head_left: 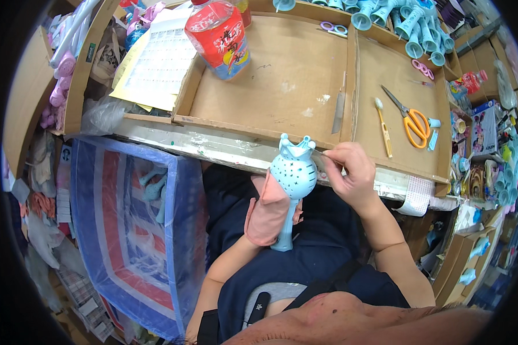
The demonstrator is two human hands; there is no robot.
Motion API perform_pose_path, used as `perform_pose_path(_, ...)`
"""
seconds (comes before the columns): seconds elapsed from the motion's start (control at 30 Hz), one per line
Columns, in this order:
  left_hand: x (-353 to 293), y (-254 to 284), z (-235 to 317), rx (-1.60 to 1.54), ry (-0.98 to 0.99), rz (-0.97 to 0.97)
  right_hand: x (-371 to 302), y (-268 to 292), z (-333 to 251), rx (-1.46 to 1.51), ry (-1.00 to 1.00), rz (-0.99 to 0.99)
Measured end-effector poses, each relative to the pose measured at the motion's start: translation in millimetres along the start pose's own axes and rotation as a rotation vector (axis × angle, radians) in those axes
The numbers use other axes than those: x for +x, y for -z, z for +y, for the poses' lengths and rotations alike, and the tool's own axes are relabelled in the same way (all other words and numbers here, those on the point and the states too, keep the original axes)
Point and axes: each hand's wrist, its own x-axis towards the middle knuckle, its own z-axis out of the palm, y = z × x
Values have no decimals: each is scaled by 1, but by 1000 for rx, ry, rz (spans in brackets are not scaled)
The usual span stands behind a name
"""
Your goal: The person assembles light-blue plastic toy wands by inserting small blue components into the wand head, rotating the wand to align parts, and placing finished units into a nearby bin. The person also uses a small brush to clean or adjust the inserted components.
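A light blue plastic toy wand (294,175), with a round perforated head and a crown on top, stands nearly upright before my body. My left hand (267,214), covered by a pink cloth glove, is closed around it below the head; the handle shows beneath. Just right of the wand's crown is my right hand (354,173), apart from the wand. Its thumb and forefinger are pinched together, and whatever is between them is too small to make out.
A cardboard tray (259,109) on the bench holds a red-labelled bottle (220,40) and a thin blade (339,112). Right of it lie orange scissors (415,127) and a toothbrush (384,129). Several blue wand parts (411,26) are piled behind. A blue-edged woven bag (181,230) stands left.
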Motion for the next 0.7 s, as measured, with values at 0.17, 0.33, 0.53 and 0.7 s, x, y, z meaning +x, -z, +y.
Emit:
perform_pose_path(0.17, 0, 3, -1, -118, 20, -30, 1, 1, -4, -57, -113, 131)
perform_pose_path(0.33, -1, 6, 2, -112, 74, -61, 2, 5, -7, -94, -135, 55)
perform_pose_path(0.53, 19, -12, 28, 189, 66, 23, -3, 12, 7, -162, -113, 128)
perform_pose_path(0.7, 4, -12, 37, 704, -698, 123, -38, 41, 28, -438, 168, -43)
